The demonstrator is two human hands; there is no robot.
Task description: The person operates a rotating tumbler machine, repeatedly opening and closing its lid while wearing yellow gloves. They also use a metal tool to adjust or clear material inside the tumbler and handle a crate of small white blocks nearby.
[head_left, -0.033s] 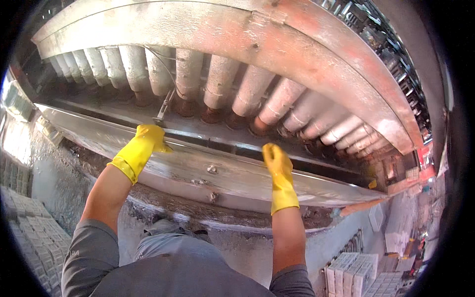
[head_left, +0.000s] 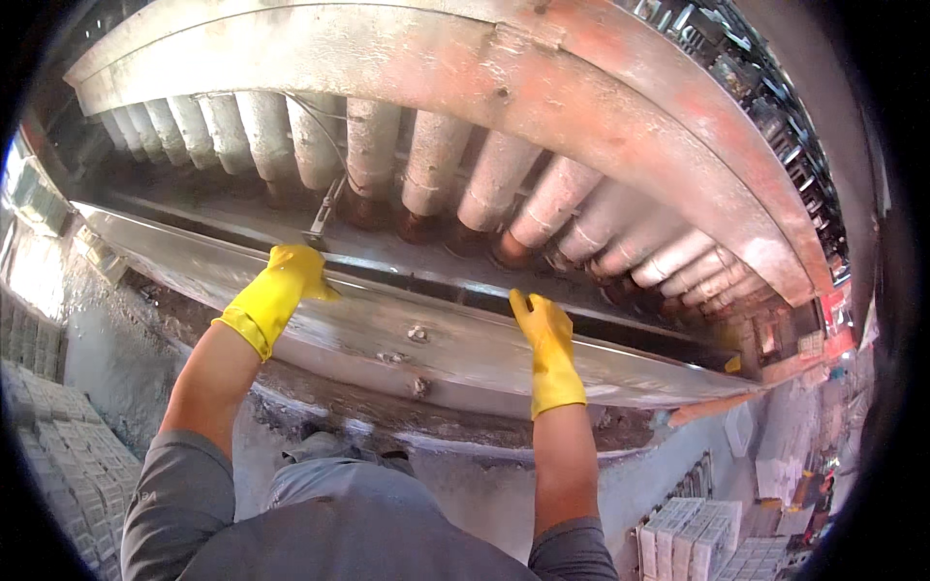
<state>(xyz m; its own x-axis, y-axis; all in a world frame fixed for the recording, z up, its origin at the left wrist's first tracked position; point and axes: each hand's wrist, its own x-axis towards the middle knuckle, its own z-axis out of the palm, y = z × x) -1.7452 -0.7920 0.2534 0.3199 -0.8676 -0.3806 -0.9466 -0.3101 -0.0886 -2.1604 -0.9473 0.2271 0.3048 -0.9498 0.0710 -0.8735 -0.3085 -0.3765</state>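
At a metal trough (head_left: 465,344)
Left hand (head_left: 291,276) at nine o'clock, right hand (head_left: 546,337) at four, both bent over it; whether either grips cannot be told.

The gloves (head_left: 276,298) are coloured plain yellow. The curved beam (head_left: 426,58) is mottled in cream and reddish pink, and the shirt (head_left: 358,537) is coloured grey.

The grey floor (head_left: 628,477) bears pale stacked blocks (head_left: 690,535).

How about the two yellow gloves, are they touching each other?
Apart: the head view shows a wide stretch of the metal panel between the gloved left hand and right hand.
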